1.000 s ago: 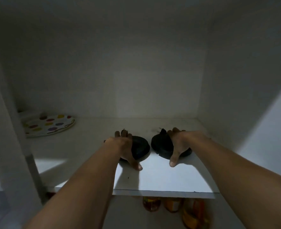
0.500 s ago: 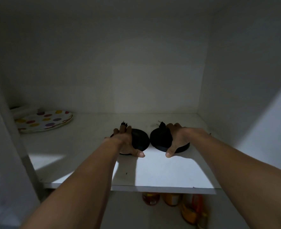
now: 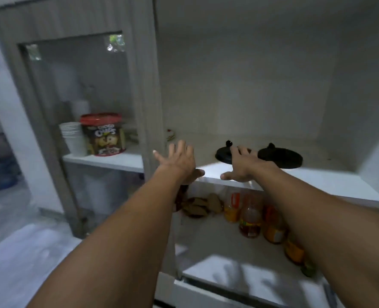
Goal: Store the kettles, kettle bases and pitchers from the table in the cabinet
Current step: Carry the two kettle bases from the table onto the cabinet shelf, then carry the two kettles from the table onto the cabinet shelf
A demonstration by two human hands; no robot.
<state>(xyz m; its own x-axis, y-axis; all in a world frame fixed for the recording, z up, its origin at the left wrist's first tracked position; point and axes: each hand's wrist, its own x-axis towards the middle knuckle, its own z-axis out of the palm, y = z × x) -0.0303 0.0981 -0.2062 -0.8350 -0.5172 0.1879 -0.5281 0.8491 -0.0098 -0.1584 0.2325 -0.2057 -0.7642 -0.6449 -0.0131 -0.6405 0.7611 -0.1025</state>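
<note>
Two round black kettle bases lie side by side on the white cabinet shelf [image 3: 317, 181]: the left base [image 3: 223, 154] and the right base [image 3: 281, 157], each with a plug sticking up at its back. My left hand [image 3: 178, 162] hovers at the shelf's front edge, fingers spread, holding nothing. Beside it, my right hand [image 3: 243, 166] is empty too, fingers apart, and covers part of the left base from in front. No kettle or pitcher is in view.
A glass-fronted cabinet door [image 3: 84, 121] stands on the left, with a cereal tub [image 3: 103, 134] and stacked white cups [image 3: 73, 136] behind it. Several bottles [image 3: 251, 216] and a bowl of brown food [image 3: 198, 206] sit on the shelf below. A white drawer front [image 3: 239, 294] is lowest.
Both hands have let go of the kettle bases and pulled back to the shelf's front edge. The view has backed away and turned left, showing the glass door and lower shelf.
</note>
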